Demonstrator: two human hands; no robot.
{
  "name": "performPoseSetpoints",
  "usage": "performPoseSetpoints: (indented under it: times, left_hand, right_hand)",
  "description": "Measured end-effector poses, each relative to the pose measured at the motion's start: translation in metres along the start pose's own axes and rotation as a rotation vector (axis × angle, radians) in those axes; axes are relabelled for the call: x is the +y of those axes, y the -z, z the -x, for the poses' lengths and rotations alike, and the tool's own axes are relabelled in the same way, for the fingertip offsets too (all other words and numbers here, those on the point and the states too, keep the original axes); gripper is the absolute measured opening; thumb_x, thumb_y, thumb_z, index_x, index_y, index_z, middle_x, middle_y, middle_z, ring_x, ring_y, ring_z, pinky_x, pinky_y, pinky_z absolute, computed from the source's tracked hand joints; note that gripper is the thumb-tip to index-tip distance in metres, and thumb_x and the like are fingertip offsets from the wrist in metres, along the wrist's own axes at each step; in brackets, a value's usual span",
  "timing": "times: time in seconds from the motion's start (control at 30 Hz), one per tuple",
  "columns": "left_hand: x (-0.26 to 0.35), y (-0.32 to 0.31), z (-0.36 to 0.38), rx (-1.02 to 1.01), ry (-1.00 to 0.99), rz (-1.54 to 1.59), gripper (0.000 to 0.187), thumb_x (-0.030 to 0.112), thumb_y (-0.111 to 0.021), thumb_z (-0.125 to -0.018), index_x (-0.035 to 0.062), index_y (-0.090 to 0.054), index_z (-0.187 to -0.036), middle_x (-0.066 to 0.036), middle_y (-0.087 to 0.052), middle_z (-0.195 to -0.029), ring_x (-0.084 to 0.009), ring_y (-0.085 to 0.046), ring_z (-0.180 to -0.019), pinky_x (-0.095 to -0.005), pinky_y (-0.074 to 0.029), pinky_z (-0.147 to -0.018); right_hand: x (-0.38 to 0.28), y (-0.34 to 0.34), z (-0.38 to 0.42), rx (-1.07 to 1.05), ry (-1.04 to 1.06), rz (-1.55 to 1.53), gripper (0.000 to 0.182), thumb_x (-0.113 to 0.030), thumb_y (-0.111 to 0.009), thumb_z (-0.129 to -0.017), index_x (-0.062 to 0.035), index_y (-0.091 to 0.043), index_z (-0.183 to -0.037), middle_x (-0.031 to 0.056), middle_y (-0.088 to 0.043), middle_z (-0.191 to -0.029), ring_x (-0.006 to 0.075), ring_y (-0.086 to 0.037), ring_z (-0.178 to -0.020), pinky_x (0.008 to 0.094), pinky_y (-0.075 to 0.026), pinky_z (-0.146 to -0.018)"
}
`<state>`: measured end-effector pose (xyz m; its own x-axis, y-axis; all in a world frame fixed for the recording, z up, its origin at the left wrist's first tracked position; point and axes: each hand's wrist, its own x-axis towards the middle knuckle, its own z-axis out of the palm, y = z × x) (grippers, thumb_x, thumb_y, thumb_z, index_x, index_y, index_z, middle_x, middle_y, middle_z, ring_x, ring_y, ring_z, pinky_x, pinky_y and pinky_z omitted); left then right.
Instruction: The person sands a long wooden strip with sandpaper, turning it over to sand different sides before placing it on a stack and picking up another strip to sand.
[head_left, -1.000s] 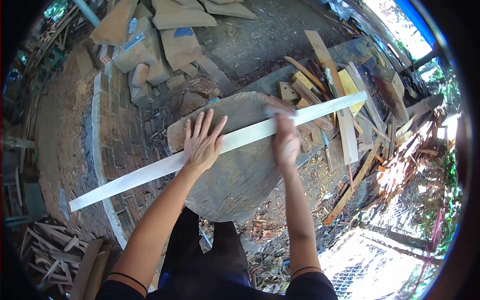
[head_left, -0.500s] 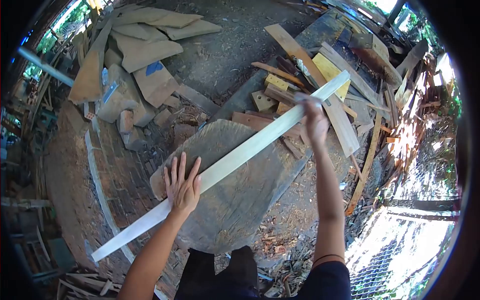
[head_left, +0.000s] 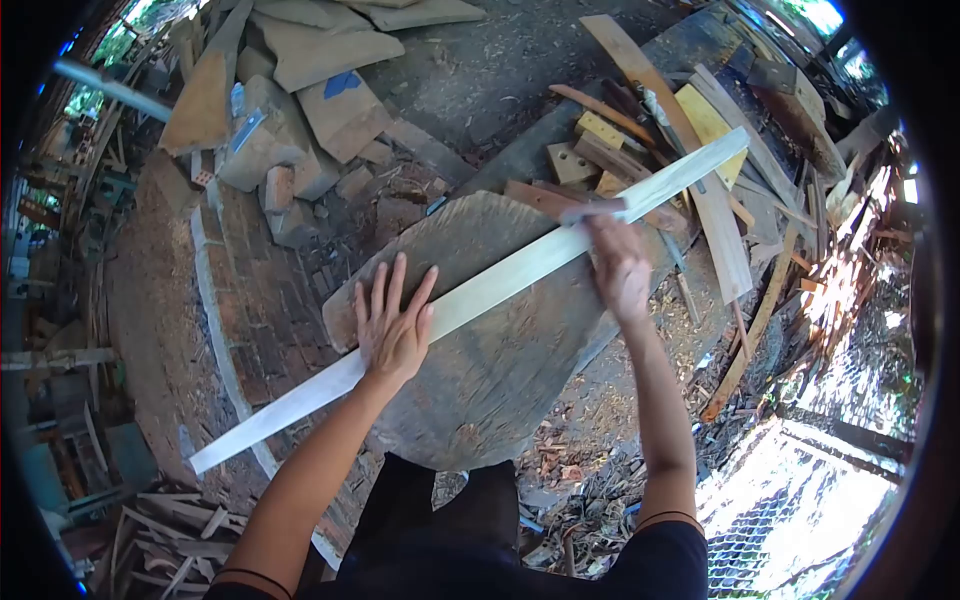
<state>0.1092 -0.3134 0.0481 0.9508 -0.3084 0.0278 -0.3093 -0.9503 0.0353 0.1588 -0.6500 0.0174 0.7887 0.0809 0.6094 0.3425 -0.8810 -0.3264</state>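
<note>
A long pale wooden strip (head_left: 510,285) lies slantwise across a broad, dark wooden slab (head_left: 470,390), with both ends overhanging it. My left hand (head_left: 392,325) rests flat on the strip's lower half, fingers spread, their tips reaching over the far edge onto the slab. Farther up the strip, my right hand (head_left: 618,262) is closed round a small flat block-like tool (head_left: 592,209), smeared by motion. The tool sits across the strip's upper part; its exact kind cannot be made out.
Several planks and offcuts, including a yellow drilled block (head_left: 600,130) and a long board (head_left: 715,230), lie beyond the strip's upper end. Large cut boards (head_left: 335,55) are heaped at the back left. Shavings (head_left: 590,410) litter the ground; wire mesh (head_left: 770,545) is at lower right.
My right hand and its tool have slid down along the strip towards my left hand. My left hand stays flat on the strip, while the whole view has shifted a little.
</note>
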Motion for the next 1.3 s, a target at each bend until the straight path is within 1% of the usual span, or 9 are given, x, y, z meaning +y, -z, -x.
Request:
performPoseSetpoints:
  times: [0.13,0.3,0.5,0.67,0.8,0.9,0.97,1.1,1.3]
  left_hand:
    - [0.0,-0.006,0.001,0.057,0.002,0.04,0.05,0.033,-0.041,-0.103,0.0301,-0.041,-0.153,-0.012,-0.025,-0.163,-0.0378,-0.025,-0.148,-0.0629,-0.015,-0.118]
    - [0.0,-0.018,0.001,0.109,0.051,0.058,0.052,0.032,-0.045,-0.101,0.031,-0.04,-0.153,-0.011,-0.025,-0.163,-0.0354,-0.025,-0.148,-0.0609,-0.014,-0.119]
    - [-0.033,-0.012,0.031,0.421,0.191,0.401,0.061,0.036,-0.053,-0.098,0.0256,-0.034,-0.156,-0.01,-0.025,-0.163,-0.0296,-0.025,-0.149,-0.0608,-0.011,-0.12]
    - [-0.174,0.069,0.176,-0.082,0.127,0.066,0.082,0.058,-0.061,-0.089,0.0218,-0.032,-0.156,-0.009,-0.028,-0.162,-0.0284,-0.033,-0.146,-0.0584,-0.008,-0.121]
    - [-0.269,0.054,0.285,-0.243,0.095,-0.055,0.094,0.07,-0.061,-0.083,0.0221,-0.03,-0.157,-0.013,-0.042,-0.152,-0.0317,-0.052,-0.131,-0.061,-0.027,-0.115]
    - [-0.293,0.039,0.299,-0.452,0.277,0.103,0.094,0.068,-0.063,-0.082,0.0203,-0.029,-0.156,-0.014,-0.056,-0.134,-0.0327,-0.061,-0.117,-0.0569,-0.045,-0.102]
    - [-0.286,0.016,0.294,-0.032,0.069,-0.043,0.09,0.06,-0.07,-0.08,0.0192,-0.036,-0.153,-0.007,-0.064,-0.107,-0.0267,-0.068,-0.096,-0.042,-0.056,-0.08]
    - [-0.24,0.016,0.235,-0.153,0.089,0.033,0.086,0.062,-0.064,-0.084,0.0188,-0.036,-0.153,-0.009,-0.061,-0.116,-0.0261,-0.064,-0.104,-0.0379,-0.054,-0.079]
    - [-0.239,0.012,0.214,0.057,-0.044,0.22,0.1,0.059,-0.077,-0.073,0.0184,-0.035,-0.154,-0.009,-0.06,-0.121,-0.0292,-0.061,-0.11,-0.0449,-0.047,-0.094]
  right_hand:
    - [0.021,-0.014,-0.014,0.034,-0.461,0.048,0.03,0.003,-0.054,-0.088,-0.0068,-0.069,-0.112,0.0113,-0.071,-0.099,0.0326,-0.069,-0.088,0.0421,-0.056,-0.078]
    - [-0.135,-0.021,0.031,-0.142,0.128,-0.277,0.029,0.002,-0.056,-0.085,0.0025,-0.067,-0.111,0.0204,-0.069,-0.108,0.037,-0.066,-0.103,0.0466,-0.05,-0.095]
    - [-0.083,-0.024,0.018,-0.143,-0.13,-0.131,0.026,-0.01,-0.052,-0.099,-0.0013,-0.067,-0.119,0.0202,-0.068,-0.115,0.0368,-0.069,-0.101,0.0441,-0.054,-0.087]
    - [-0.136,-0.028,0.012,-0.195,-0.358,-0.119,0.026,-0.02,-0.054,-0.103,-0.0085,-0.068,-0.122,0.0136,-0.072,-0.114,0.0304,-0.072,-0.095,0.0388,-0.056,-0.08]
    - [-0.262,-0.052,0.058,-0.2,0.158,-0.695,0.039,-0.022,-0.037,-0.108,-0.0001,-0.069,-0.115,0.0159,-0.07,-0.118,0.0331,-0.067,-0.111,0.0415,-0.052,-0.097]
    - [-0.297,-0.065,0.075,-0.295,0.374,-0.307,0.034,-0.016,-0.042,-0.104,-0.0011,-0.071,-0.115,0.0149,-0.071,-0.115,0.0324,-0.07,-0.1,0.0413,-0.059,-0.088]
    - [-0.284,-0.044,0.046,-0.322,0.33,-0.371,0.027,-0.006,-0.049,-0.1,-0.0024,-0.07,-0.117,0.0141,-0.072,-0.115,0.0317,-0.072,-0.091,0.0399,-0.062,-0.082]
    - [-0.297,-0.063,0.052,-0.301,-0.364,-0.087,0.023,-0.001,-0.056,-0.093,0.001,-0.07,-0.112,0.0172,-0.071,-0.109,0.0301,-0.07,-0.098,0.0398,-0.058,-0.081]
    - [-0.441,-0.078,0.083,-0.297,0.289,-0.276,0.033,0.004,-0.058,-0.083,0.0003,-0.069,-0.114,0.0152,-0.07,-0.114,0.0323,-0.067,-0.107,0.0449,-0.049,-0.101]
